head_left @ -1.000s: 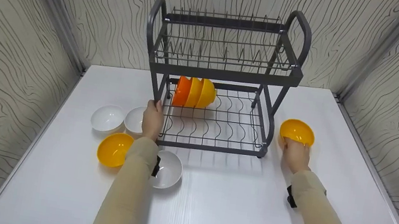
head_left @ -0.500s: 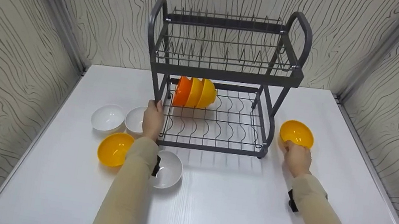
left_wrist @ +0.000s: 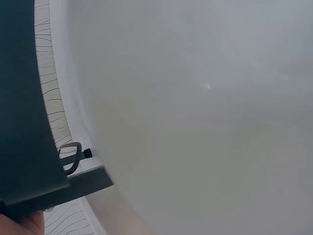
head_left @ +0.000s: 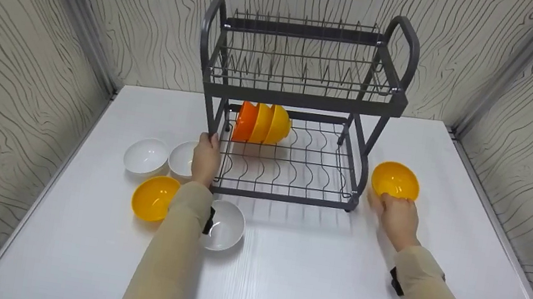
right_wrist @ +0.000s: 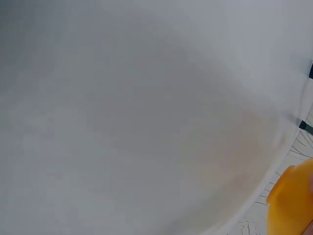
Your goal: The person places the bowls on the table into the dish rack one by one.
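My left hand (head_left: pixel 206 159) grips the left front post of a dark two-tier dish rack (head_left: pixel 285 198). At the right, my right hand (head_left: pixel 400 221) pinches the near rim of a yellow bowl (head_left: pixel 396 176), which faces up beside the rack. The right wrist view catches part of that yellow bowl (right_wrist: pixel 289 205) at its lower right corner, with a bit of finger on it. On the rack's lower tier, an orange bowl (head_left: pixel 244 122) and two yellow bowls (head_left: pixel 278 125) stand on their sides, nested in a row at the back left.
Left of the rack sit two white bowls (head_left: pixel 145 156) and a yellow bowl (head_left: pixel 154 198). Another white bowl (head_left: pixel 226 226) stands near the left forearm, partly covered by it. The rack's upper tier (head_left: pixel 304 78) has wire dividers. Patterned panels wall the white table (head_left: pixel 297 293).
My right hand has shifted slightly toward the near right, its fingers now at the bowl's near rim. The yellow bowl has barely moved. The left hand keeps its hold on the rack.
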Action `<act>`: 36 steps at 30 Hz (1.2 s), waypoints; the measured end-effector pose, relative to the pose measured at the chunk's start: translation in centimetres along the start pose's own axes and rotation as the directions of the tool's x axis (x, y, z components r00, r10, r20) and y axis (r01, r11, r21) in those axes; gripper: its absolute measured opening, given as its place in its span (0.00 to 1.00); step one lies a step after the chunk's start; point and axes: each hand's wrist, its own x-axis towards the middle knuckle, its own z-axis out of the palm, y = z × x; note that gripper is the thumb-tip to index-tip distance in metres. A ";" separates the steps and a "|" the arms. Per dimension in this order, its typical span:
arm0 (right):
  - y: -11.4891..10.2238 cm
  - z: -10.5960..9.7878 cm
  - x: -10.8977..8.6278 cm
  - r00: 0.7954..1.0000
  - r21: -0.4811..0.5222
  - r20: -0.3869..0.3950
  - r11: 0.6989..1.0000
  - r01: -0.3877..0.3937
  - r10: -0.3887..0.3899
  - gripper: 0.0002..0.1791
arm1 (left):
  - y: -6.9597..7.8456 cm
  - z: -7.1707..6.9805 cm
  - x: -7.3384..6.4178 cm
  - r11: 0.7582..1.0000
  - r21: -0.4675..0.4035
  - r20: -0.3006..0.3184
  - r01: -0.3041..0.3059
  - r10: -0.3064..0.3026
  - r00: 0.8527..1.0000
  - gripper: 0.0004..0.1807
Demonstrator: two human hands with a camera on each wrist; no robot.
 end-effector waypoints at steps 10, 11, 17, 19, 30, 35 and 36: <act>-1.5 -2.2 -1.5 0.997 0.032 0.036 0.997 -0.067 0.066 0.05 | 0.1 -0.1 0.0 1.000 -0.007 0.028 0.023 -0.022 0.999 0.21; -1.7 -2.5 -1.6 0.998 0.038 0.021 0.997 -0.065 0.064 0.06 | 0.1 -0.1 0.0 1.000 -0.013 0.030 0.023 -0.023 0.999 0.21; -3.0 -3.8 -2.4 0.996 0.069 -0.087 0.997 -0.022 0.028 0.07 | -0.1 -0.1 -0.1 1.000 -0.023 0.029 0.013 -0.013 1.000 0.21; -3.4 -4.1 -2.6 0.993 0.075 -0.119 0.997 0.000 0.009 0.08 | 0.0 -0.1 0.0 1.000 -0.020 0.023 0.008 -0.008 1.000 0.21; -5.7 -5.7 -3.3 0.959 0.065 -0.254 0.987 0.149 -0.128 0.12 | 0.6 -1.0 -1.3 0.996 -0.079 0.049 0.036 -0.032 0.998 0.21; -7.1 -6.5 -3.3 0.949 0.073 -0.262 0.977 0.198 -0.173 0.11 | 1.4 -1.2 -2.5 0.993 -0.121 0.007 0.006 -0.005 1.000 0.20; -7.3 -6.5 -3.3 0.945 0.074 -0.270 0.975 0.209 -0.182 0.11 | 1.6 -1.1 -2.8 0.993 -0.120 -0.006 -0.005 0.004 1.000 0.20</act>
